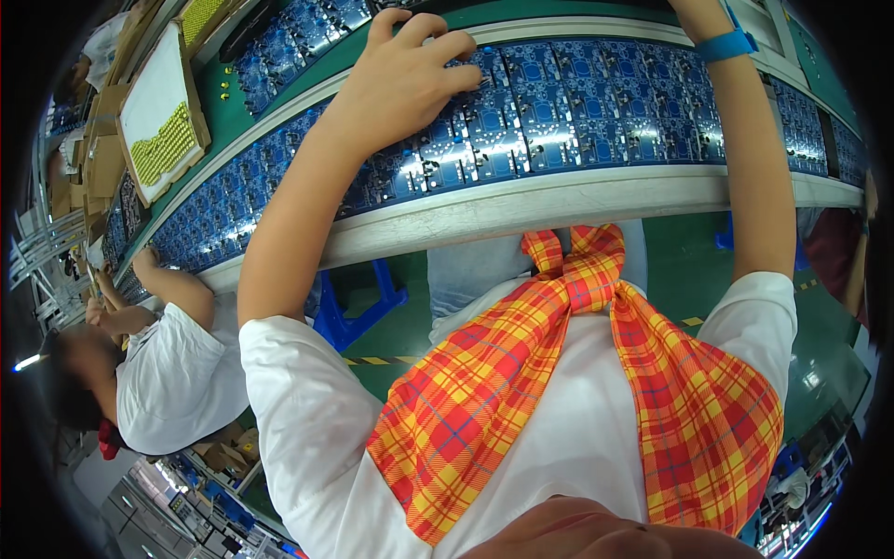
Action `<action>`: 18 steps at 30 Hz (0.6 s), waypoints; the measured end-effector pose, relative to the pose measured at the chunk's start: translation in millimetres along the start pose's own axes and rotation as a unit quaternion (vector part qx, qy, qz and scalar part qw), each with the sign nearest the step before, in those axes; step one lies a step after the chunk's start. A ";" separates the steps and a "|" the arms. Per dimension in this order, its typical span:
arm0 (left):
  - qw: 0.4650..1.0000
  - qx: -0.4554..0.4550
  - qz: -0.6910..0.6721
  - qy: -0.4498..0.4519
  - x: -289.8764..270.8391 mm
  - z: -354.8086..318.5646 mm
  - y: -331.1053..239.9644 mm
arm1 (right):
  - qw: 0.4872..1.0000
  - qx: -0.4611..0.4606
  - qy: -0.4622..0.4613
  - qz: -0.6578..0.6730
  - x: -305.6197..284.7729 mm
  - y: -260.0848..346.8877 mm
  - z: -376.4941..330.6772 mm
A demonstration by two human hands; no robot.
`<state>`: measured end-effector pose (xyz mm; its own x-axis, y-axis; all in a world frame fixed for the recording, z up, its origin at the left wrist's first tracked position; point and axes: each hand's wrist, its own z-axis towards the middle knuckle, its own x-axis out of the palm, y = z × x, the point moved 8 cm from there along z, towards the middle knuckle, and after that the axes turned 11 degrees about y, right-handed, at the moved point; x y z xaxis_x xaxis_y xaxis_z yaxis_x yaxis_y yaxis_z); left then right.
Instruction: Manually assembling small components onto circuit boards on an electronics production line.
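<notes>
One hand visible | left hand point(410, 74) fingertips pressing blue circuit boards point(559, 102), grasping nothing | right hand cropped, grip unreadable

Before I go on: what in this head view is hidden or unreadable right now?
- Right hand: cut off by the top edge; only the forearm and blue wristband show.
- Left hand: its fingertips press onto the blue circuit boards, so anything under them is covered.
- Yellow parts in the tray: too small to identify.
- Co-worker's hands: at the bent rim, too small.
</notes>
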<state>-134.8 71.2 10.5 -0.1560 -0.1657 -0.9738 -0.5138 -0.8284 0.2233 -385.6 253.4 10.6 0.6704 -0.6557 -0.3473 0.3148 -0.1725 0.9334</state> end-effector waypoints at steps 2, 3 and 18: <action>1.000 -0.002 -0.006 -0.004 0.2 -1.0 0.2 | 0.997 0.049 -0.036 0.056 -2.8 -0.5 -3.5; 1.000 -0.004 -0.012 -0.009 -0.3 -1.6 0.6 | 0.997 0.049 -0.036 0.057 -3.2 -2.3 -3.0; 0.994 -0.001 -0.089 -0.062 0.0 -2.4 2.8 | 0.993 0.018 -0.025 0.115 -7.1 -5.4 -1.8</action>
<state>-134.2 67.7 11.0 -0.1656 0.0514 -0.9849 -0.5415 -0.8394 0.0472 -390.8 260.3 7.9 0.6872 -0.7162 -0.1214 0.1337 -0.0395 0.9902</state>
